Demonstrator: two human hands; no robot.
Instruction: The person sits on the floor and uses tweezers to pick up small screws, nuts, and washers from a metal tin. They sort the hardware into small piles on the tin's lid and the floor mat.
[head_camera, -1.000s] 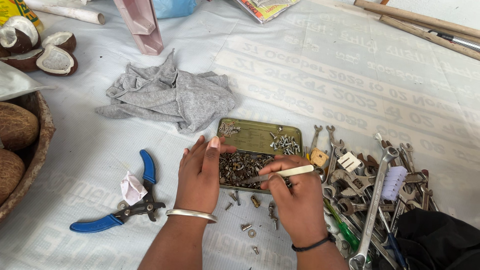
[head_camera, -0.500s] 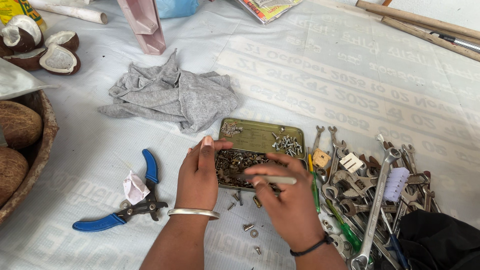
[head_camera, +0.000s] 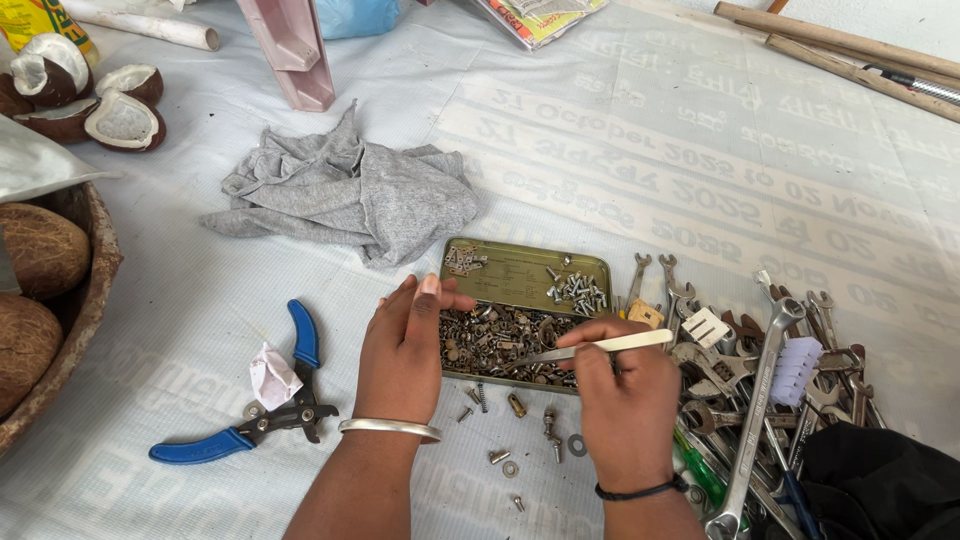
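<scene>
Gripping cream-handled tweezers (head_camera: 598, 348), the right hand (head_camera: 625, 400) points their metal tips left into the shallow olive-green tin (head_camera: 520, 275), down among the heap of small screws and nuts (head_camera: 500, 340) in its near half. Left hand (head_camera: 405, 345) rests at the tin's left edge, fingers loosely curled, thumb and forefinger touching the rim; it holds nothing that can be made out (silver bangle (head_camera: 390, 428) on that wrist, black band on the other). Two smaller clusters of screws sit in the tin's far corners. Loose screws and washers (head_camera: 515, 420) lie on the white sheet just in front of the tin. Pile of spanners (head_camera: 760, 350) lies just right of the tin. Blue-handled pliers (head_camera: 255, 410) lie left, crumpled grey cloth (head_camera: 345, 195) beyond the tin.
</scene>
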